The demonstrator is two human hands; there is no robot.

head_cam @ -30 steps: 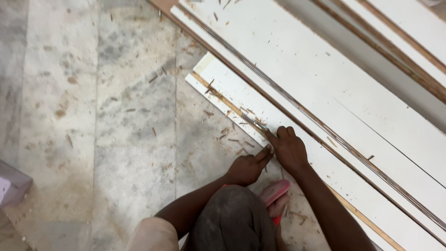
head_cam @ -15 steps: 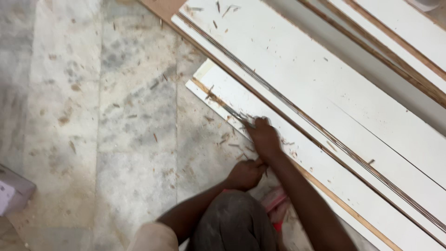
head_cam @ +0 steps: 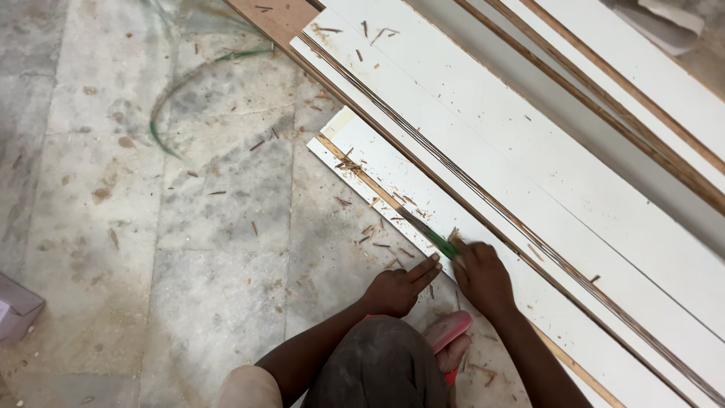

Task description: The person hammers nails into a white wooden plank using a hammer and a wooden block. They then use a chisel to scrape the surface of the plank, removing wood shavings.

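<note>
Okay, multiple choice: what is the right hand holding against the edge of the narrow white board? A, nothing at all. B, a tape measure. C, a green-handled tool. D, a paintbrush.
C: the right hand grips a green-handled tool whose thin blade lies along the brown edge of the narrow white board, with wood chips scattered beside it.

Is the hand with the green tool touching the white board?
Touching. The head view shows the right hand resting on the white board while gripping the green-handled tool.

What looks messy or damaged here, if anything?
Wood chips and splinters lie strewn on the stone floor beside the narrow white board, and more dot the wide white panel. They cluster near the green-handled tool in the right hand. The board's brown edge looks rough there.
</note>
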